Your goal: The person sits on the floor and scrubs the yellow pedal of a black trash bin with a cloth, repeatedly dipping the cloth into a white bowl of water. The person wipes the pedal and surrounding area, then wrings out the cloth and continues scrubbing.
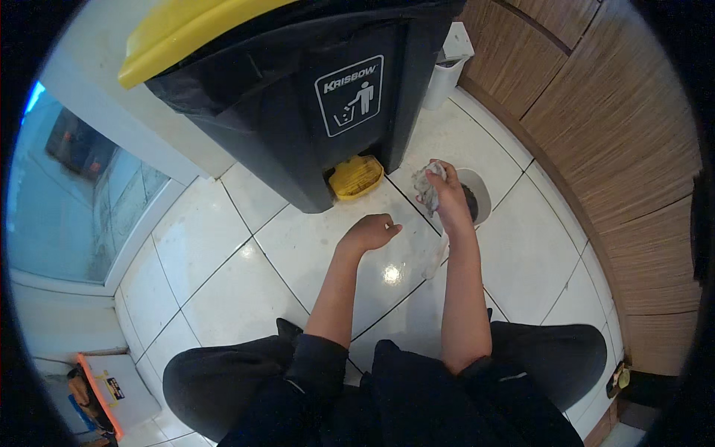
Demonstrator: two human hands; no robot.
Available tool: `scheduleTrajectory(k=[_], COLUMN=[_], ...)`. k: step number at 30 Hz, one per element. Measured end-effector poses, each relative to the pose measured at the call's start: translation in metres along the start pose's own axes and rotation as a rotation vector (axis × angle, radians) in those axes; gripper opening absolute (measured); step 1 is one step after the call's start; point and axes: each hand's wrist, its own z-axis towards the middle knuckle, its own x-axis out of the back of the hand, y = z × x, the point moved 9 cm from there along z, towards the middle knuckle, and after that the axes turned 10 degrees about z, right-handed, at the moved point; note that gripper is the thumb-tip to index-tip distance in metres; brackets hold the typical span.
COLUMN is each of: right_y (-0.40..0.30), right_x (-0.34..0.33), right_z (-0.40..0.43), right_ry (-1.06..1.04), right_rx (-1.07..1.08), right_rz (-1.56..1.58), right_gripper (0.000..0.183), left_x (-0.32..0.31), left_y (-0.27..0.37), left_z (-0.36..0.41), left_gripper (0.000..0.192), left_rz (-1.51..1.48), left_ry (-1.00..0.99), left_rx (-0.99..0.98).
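Note:
My right hand (447, 193) grips a crumpled, wet-looking greyish-white cloth (428, 187), just left of a white container (477, 187) that holds something dark. Part of that container is hidden behind my right hand and wrist. A translucent, pale object (435, 260) lies on the tiles beside my right forearm. My left hand (371, 232) is held above the floor with curled fingers and nothing visible in it; its palm side is hidden. Beyond it, a yellow pedal (357, 177) with dark grime sits at the foot of a black Krisbow bin (268, 117) with a yellow lid (190, 33).
A small white lidded bin (444, 81) stands behind the large one. Wooden cabinets (603, 128) curve along the right. On the left are a glass panel (67, 207) in a white frame and a box with an orange rim (100, 396). White tiles (240, 296) cover the floor.

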Motion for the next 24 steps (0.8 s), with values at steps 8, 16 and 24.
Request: scheduleTrajectory(k=[8, 16, 24], right_y=[-0.015, -0.018, -0.045], right_x=[-0.036, -0.032, -0.049], right_z=[-0.009, 0.008, 0.032], right_ry=[-0.136, -0.059, -0.173], right_rx=[-0.004, -0.048, -0.048], right_rz=[-0.066, -0.022, -0.131], right_gripper=[0.034, 0.042, 0.036], left_x=[0.024, -0.054, -0.142], left_y=[0.034, 0.075, 0.147], left_z=[0.004, -0.005, -0.155], left_gripper=[0.043, 0.026, 0.041], left_rz=[-0.004, 0.161, 0.078], left_ry=[0.005, -0.205, -0.996], left_rx=[-0.063, -0.236, -0.824])
